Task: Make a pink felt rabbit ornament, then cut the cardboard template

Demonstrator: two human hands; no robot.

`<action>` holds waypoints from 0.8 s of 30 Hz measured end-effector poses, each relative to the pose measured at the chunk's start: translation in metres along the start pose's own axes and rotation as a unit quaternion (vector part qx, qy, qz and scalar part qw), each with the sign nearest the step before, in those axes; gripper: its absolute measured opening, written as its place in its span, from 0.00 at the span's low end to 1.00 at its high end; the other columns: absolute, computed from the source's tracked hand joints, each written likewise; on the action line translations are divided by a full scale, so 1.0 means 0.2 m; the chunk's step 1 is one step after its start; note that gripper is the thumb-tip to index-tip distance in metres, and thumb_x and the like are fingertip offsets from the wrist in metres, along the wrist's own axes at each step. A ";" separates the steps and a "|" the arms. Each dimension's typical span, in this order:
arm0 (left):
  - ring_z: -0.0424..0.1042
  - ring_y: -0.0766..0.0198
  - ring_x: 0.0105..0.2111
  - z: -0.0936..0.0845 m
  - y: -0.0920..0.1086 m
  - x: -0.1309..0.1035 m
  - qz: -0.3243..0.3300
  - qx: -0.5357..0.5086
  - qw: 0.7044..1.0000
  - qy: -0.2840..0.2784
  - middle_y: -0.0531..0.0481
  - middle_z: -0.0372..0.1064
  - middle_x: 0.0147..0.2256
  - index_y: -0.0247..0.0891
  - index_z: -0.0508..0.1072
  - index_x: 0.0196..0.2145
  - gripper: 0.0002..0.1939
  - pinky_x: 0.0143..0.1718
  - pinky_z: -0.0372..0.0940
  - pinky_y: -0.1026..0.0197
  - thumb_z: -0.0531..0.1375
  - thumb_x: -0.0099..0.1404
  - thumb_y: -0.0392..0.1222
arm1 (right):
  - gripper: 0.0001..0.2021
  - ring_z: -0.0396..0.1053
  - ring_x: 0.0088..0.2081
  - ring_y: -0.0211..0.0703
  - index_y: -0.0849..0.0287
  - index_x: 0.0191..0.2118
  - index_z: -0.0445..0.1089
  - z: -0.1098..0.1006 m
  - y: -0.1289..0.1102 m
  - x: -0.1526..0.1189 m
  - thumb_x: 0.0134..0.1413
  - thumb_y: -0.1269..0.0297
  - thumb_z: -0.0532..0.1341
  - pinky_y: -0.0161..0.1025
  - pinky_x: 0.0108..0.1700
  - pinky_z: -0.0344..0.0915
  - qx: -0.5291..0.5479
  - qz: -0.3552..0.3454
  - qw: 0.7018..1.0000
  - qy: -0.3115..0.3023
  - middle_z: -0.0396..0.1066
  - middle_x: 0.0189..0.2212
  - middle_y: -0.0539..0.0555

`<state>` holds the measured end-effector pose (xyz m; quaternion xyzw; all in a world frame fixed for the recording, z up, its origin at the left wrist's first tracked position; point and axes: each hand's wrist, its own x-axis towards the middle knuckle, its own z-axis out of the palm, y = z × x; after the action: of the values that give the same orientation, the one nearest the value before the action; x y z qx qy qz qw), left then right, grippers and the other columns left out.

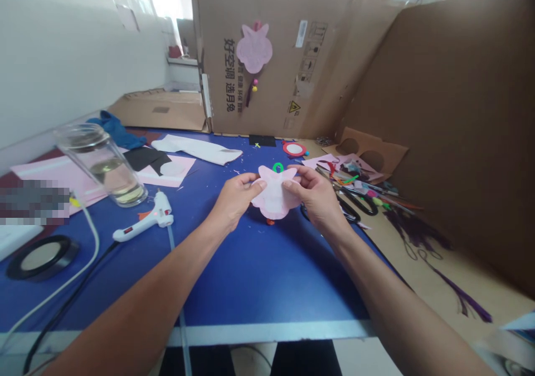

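Between my two hands is a pink flower-shaped paper cutout [276, 198] with two pointed lobes at the top, held just above the blue table. My left hand [240, 198] pinches its left edge, thumb on the front. On the opposite edge my right hand [315, 195] pinches it the same way. A green ring [278, 167] shows at its top, and a small orange-red piece [270, 221] peeks out below it; whether they are attached I cannot tell. Behind my right hand lie black-handled scissors [349, 206], partly hidden.
On the left are a white glue gun [146, 218] with its cord, a lidded glass of liquid [112, 175] and black tape [44, 256]. A similar pink cutout [254, 49] hangs on the cardboard wall [326, 81]. Scraps and purple tassels [418, 228] lie at right.
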<state>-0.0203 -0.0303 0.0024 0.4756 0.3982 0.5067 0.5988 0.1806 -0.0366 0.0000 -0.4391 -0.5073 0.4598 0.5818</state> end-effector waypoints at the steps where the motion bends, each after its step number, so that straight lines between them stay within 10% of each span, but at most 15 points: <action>1: 0.78 0.63 0.30 0.00 0.00 0.00 0.004 0.001 1.000 0.004 0.47 0.83 0.36 0.36 0.83 0.47 0.16 0.32 0.70 0.63 0.73 0.62 0.43 | 0.28 0.76 0.35 0.46 0.52 0.52 0.77 0.01 0.00 0.00 0.45 0.55 0.79 0.42 0.39 0.70 0.003 0.003 1.000 -0.003 0.81 0.37 0.50; 24: 0.79 0.65 0.31 -0.02 0.00 0.02 -0.009 -0.013 0.999 0.040 0.48 0.83 0.35 0.36 0.83 0.43 0.08 0.36 0.74 0.62 0.68 0.66 0.33 | 0.27 0.80 0.41 0.48 0.53 0.50 0.79 0.00 0.03 0.02 0.42 0.55 0.82 0.44 0.44 0.77 0.028 0.008 0.999 0.020 0.85 0.44 0.54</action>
<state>-0.0231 -0.0265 0.0014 0.4429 0.4197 0.5250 0.5933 0.1796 -0.0320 -0.0046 -0.4358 -0.4792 0.4697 0.5999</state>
